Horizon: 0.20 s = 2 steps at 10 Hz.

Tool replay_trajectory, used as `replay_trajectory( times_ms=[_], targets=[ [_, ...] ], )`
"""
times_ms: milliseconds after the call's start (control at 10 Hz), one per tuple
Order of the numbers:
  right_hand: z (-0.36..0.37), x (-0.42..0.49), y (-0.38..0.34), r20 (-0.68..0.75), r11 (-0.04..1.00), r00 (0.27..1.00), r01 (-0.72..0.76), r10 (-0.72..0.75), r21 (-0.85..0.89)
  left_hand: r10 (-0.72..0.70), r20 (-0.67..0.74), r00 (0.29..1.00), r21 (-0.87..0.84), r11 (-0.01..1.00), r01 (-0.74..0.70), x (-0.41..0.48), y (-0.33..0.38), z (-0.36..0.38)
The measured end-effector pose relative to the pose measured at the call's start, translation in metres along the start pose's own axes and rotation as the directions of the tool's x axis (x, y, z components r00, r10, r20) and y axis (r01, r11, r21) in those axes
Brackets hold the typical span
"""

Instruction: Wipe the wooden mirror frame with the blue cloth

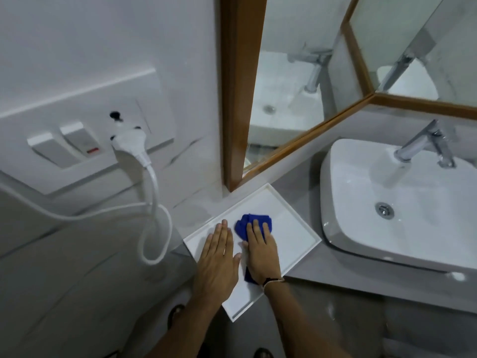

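Observation:
The wooden mirror frame [240, 86] runs up the wall as a brown upright, and its bottom rail slants to the right above the counter. A crumpled blue cloth [254, 222] lies in a white tray [296, 228] on the grey counter, below the frame's lower corner. My right hand [262, 251] lies flat on the cloth, fingers spread over it; a blue end shows under the wrist. My left hand [218, 259] rests flat and open on the tray's left part, beside the cloth and not touching it.
A white basin [387, 202] with a chrome tap [426, 143] sits to the right of the tray. On the left wall is a switch panel [77, 143] with a white plug [129, 140]; its cable [154, 215] loops down near the tray.

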State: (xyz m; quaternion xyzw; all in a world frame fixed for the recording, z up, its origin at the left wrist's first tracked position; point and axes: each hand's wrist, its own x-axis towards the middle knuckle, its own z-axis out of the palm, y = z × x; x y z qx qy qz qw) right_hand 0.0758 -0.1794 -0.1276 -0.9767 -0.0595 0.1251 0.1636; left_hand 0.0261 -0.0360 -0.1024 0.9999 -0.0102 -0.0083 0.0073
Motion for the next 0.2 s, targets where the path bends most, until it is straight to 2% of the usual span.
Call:
replay_trajectory(
  times_ms=[100,200],
  targets=[
    [0.0061,-0.0046,-0.0008,0.07,1.0,0.998,0.004,-0.005,0.009,-0.009,0.139,0.99,0.024,1.0,0.006,-0.0083,-0.0064,0.0173],
    [-0.0014,-0.0114,-0.0032,0.082,0.999,0.997,0.002,-0.005,0.042,-0.001,0.165,0.986,0.02,1.0,-0.003,-0.0102,-0.0075,0.0251]
  ],
)
